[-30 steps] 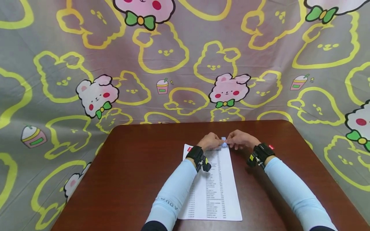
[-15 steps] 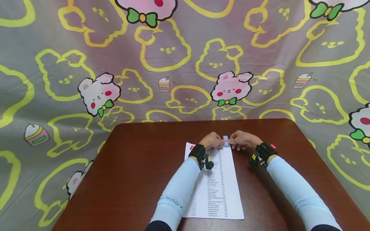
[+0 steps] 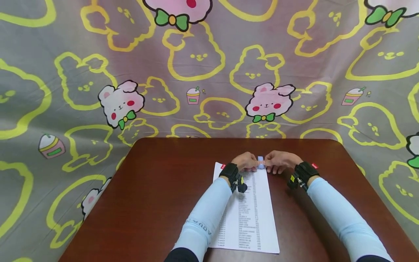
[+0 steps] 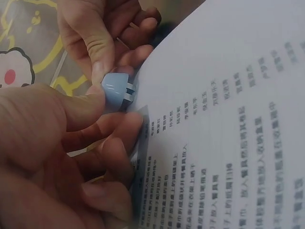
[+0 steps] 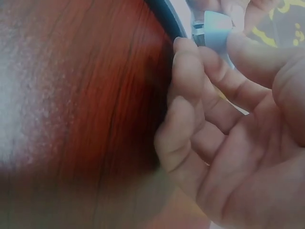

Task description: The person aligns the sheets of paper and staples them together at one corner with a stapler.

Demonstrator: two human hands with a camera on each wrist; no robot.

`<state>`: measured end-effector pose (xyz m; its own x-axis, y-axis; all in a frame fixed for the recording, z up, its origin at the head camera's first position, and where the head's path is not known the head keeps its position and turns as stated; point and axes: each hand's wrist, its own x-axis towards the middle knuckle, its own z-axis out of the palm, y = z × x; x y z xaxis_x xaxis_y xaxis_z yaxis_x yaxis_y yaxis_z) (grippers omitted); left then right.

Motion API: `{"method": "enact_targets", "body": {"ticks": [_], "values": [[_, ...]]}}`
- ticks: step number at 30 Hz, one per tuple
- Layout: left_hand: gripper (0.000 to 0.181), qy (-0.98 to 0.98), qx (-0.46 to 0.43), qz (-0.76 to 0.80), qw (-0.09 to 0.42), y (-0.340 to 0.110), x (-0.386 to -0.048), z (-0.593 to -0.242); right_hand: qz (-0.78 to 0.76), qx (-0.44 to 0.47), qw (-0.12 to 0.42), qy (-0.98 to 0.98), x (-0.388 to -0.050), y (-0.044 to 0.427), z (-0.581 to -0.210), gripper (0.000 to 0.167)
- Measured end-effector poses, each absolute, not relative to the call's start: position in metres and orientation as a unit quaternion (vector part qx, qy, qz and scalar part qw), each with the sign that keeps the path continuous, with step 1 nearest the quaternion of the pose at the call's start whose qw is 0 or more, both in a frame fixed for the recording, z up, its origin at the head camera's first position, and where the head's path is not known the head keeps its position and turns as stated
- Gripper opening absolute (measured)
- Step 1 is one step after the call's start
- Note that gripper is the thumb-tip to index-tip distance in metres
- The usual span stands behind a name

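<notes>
A small light blue plastic clip (image 3: 260,164) sits at the far edge of a stack of printed sheets (image 3: 248,218), near its right corner. My left hand (image 3: 245,161) pinches the clip from the left, its thumb on the top and its other fingers curled beneath. From the right, my right hand (image 3: 282,161) pinches it likewise, and the two thumbs meet on it. In the left wrist view the pronged end of the clip (image 4: 116,90) faces the paper edge. Fingers partly cover the clip (image 5: 217,32) in the right wrist view.
The sheets lie on a dark red-brown wooden table (image 3: 170,189). Behind it hangs a grey curtain (image 3: 203,72) with yellow outlines and cartoon rabbits. Each wrist carries a black strapped camera.
The head view has shifted slightly, so the table and sheets appear further right. Both hands stay at the clip, their thumbs a little closer together over it.
</notes>
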<state>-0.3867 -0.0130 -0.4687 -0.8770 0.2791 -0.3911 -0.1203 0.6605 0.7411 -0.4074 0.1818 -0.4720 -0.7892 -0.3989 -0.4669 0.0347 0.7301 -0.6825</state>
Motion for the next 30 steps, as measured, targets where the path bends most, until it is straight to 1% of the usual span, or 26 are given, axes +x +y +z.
{"method": "enact_targets", "body": {"ticks": [6,13,19,25,30], "values": [[0.016,0.882,0.054,0.395,0.251,-0.0114,-0.3901,-0.4739,-0.361,-0.103,0.312,0.873,-0.4054,0.1834,-0.4754,0.033],[0.027,0.895,0.063,0.362,0.252,-0.0152,-0.3927,-0.4695,-0.36,-0.118,0.308,0.873,-0.4039,0.1812,-0.4747,0.035],[0.028,0.896,0.078,0.345,0.266,-0.0165,-0.3949,-0.4665,-0.35,-0.123,0.301,0.878,-0.4037,0.1781,-0.4744,0.031],[0.027,0.906,0.077,0.327,0.257,-0.0136,-0.3936,-0.4665,-0.332,-0.145,0.292,0.885,-0.4036,0.1775,-0.4758,0.03],[0.027,0.906,0.07,0.336,0.249,-0.0104,-0.3911,-0.4687,-0.333,-0.135,0.29,0.887,-0.402,0.1799,-0.4765,0.03]]}}
